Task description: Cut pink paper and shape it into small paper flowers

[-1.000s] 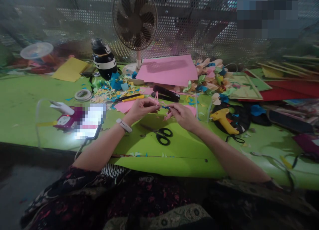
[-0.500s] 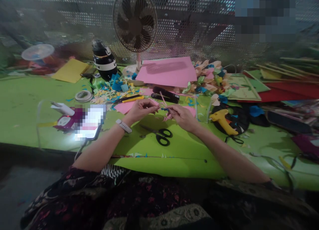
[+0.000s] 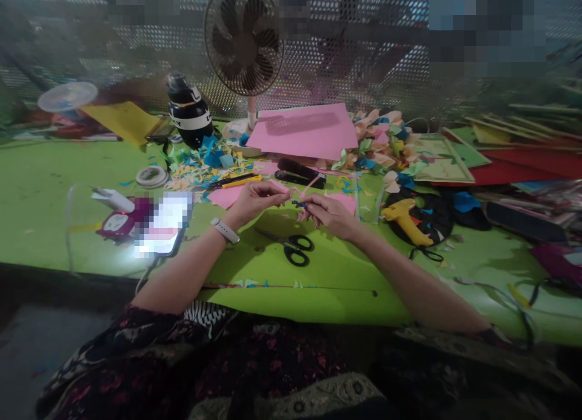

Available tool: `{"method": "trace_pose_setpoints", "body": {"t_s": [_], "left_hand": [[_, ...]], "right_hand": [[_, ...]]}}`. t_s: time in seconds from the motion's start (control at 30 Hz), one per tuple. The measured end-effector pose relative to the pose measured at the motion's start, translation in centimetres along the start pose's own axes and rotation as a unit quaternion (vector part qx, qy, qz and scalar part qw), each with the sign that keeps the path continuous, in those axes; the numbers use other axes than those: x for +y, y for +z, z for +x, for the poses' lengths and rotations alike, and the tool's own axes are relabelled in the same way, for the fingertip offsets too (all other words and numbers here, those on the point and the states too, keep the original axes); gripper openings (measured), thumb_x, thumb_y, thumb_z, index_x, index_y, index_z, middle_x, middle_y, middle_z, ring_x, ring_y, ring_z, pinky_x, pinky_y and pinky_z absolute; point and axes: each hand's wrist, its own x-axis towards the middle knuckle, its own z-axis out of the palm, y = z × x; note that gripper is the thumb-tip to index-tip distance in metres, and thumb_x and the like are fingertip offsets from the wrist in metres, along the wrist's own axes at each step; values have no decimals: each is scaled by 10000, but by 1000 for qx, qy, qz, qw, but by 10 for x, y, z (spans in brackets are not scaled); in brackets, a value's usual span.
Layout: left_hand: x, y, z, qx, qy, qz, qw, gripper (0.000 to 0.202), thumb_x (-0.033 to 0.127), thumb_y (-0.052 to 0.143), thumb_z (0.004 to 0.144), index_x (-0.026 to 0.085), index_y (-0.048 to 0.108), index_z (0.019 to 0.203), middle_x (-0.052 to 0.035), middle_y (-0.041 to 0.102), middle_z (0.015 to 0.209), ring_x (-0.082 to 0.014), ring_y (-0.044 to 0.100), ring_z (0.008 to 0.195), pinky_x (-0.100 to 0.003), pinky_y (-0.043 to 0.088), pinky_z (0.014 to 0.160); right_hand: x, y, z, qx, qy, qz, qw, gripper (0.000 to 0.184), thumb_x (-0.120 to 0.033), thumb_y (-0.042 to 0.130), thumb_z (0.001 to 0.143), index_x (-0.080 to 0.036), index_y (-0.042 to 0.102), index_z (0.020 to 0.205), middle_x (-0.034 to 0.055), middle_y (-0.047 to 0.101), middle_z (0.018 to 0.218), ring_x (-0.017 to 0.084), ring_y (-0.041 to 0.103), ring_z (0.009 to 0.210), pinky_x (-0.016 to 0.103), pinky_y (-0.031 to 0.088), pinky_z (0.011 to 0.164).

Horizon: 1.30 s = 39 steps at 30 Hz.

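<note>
Over the middle of the green table, my left hand [image 3: 259,200] and my right hand [image 3: 328,215] face each other, fingertips nearly meeting. The right thumb and fingers pinch a small dark blue piece [image 3: 298,203] that looks twisted; its kind is too small to tell. A thin pink paper strip [image 3: 313,182] sticks up at the right fingertips. My left thumb and forefinger are pressed together beside the blue piece, and what lies between them is hidden. Black-handled scissors [image 3: 295,249] lie just below the hands. Behind them rests a black stapler [image 3: 300,173].
A yellow box cutter [image 3: 240,180], tape roll [image 3: 151,176] and lit phone [image 3: 168,223] lie left. Rightward sits a yellow glue gun [image 3: 409,222]. Paper scraps, pink sheets [image 3: 304,132], a black bottle [image 3: 188,117] and a fan [image 3: 244,41] stand behind.
The pink strip leans further to the right, and the blue piece shows slightly more between the fingertips. At the back left, the yellow sheet's left end has lifted. Both hands stay nearly in place.
</note>
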Motion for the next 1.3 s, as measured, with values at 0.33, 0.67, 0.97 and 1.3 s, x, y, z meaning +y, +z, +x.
{"method": "trace_pose_setpoints", "body": {"t_s": [0.33, 0.67, 0.97, 1.3], "left_hand": [[4, 7, -1, 32, 8, -63, 997, 356, 494, 869, 695, 172, 721, 663, -7, 674, 657, -97, 571, 616, -258, 474, 662], [2, 9, -1, 33, 9, -89, 995, 324, 463, 899, 660, 174, 768, 727, -31, 731, 728, -105, 614, 662, -252, 495, 658], [3, 8, -1, -1, 5, -60, 998, 394, 525, 864, 691, 158, 722, 687, -15, 671, 665, -89, 560, 606, -241, 457, 608], [1, 8, -1, -3, -4, -58, 998, 365, 501, 871, 682, 162, 753, 748, -20, 684, 720, -100, 573, 657, -253, 467, 651]], "right_hand": [[-6, 10, -4, 77, -59, -15, 995, 314, -424, 629, 924, -200, 683, 1138, 79, 733, 1025, 191, 685, 827, 322, 550, 719], [-2, 11, -2, 13, -36, 2, 999, 361, -520, 523, 986, -186, 659, 974, 14, 619, 748, 147, 582, 667, 281, 450, 637], [-8, -8, -2, -44, -65, -61, 995, 315, -447, 536, 973, -174, 693, 985, 59, 706, 876, 165, 600, 728, 296, 446, 688], [-5, -6, -2, 39, -97, -82, 991, 371, -488, 545, 992, -178, 721, 1095, 57, 720, 826, 165, 612, 692, 285, 439, 647]]}}
